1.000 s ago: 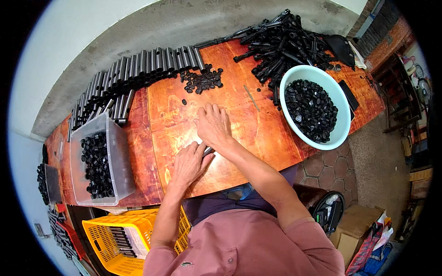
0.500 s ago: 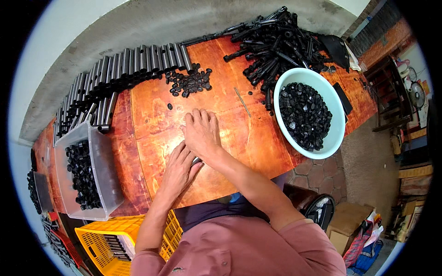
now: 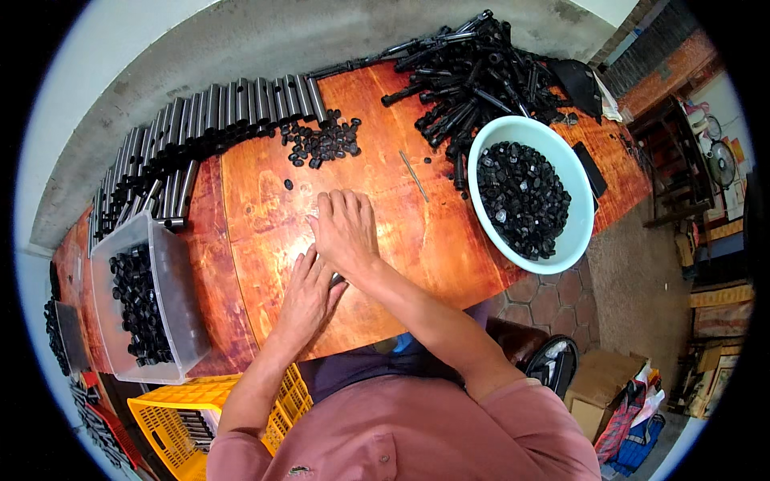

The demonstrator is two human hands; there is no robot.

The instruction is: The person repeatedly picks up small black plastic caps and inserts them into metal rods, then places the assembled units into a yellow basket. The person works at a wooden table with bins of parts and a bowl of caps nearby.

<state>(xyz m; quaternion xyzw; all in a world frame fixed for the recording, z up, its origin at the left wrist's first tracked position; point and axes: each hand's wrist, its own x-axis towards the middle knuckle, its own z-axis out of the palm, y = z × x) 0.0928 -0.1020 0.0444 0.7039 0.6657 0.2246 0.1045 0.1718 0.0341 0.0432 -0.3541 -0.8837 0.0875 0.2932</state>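
My left hand [image 3: 303, 298] is closed over a shiny metal tube [image 3: 336, 280], only a short bit of which shows by its thumb and fingers. Just beyond it, my right hand [image 3: 346, 231] lies palm down, its fingers bent and close together, the wrist crossing above the left fingertips. Whatever is beneath the right hand is hidden. A single black cap [image 3: 289, 184] lies a little past the right fingertips, and a loose pile of small black caps [image 3: 322, 142] sits farther back. Off to the right of my hands is a thin metal rod [image 3: 414, 175].
Stacked metal tubes [image 3: 228, 106] line the back left by the wall. A clear plastic bin [image 3: 180, 305] of black pieces stands left, above a yellow crate [image 3: 172, 429]. On the right is a pale blue basin [image 3: 583, 208] of black parts; behind it, heaped black rod-like parts [image 3: 473, 80].
The whole view has shifted slightly, so things sit a bit farther left. Both hands keep nearly the same place and pose on the table.
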